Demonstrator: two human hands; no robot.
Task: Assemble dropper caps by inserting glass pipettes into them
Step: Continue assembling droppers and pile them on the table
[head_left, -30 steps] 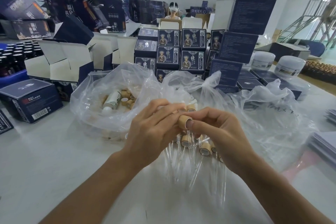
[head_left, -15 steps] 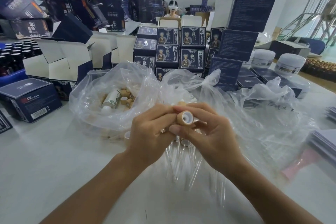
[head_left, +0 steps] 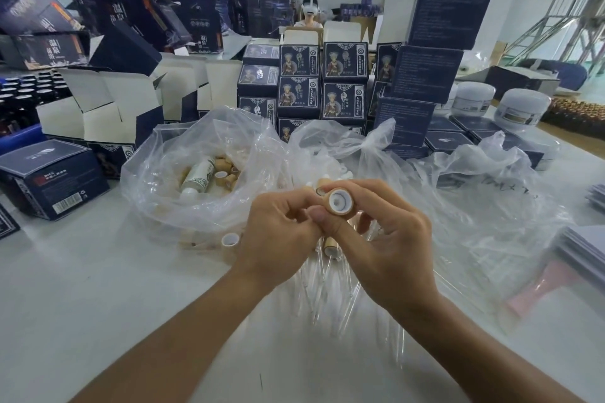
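Observation:
My right hand (head_left: 389, 249) pinches a tan dropper cap (head_left: 339, 202) between thumb and fingers, its white-lined open end turned toward me. My left hand (head_left: 278, 232) is curled right beside it, index fingertip against the cap's left side. Whether those fingers hold a glass pipette is hidden. Below both hands several clear glass pipettes (head_left: 327, 281) with tan caps fitted lie fanned out on the white table (head_left: 82, 298). One loose cap (head_left: 229, 240) lies to the left of my left hand.
An open clear plastic bag (head_left: 157, 193) at centre left holds several tan caps (head_left: 226, 173) and a white bottle (head_left: 198, 177). More crumpled plastic (head_left: 474, 193) spreads to the right. Dark blue boxes (head_left: 343, 82) are stacked behind, and another person sits far back.
My right hand has tilted the cap so its open end faces me more squarely. Both hands have stayed together above the pipettes.

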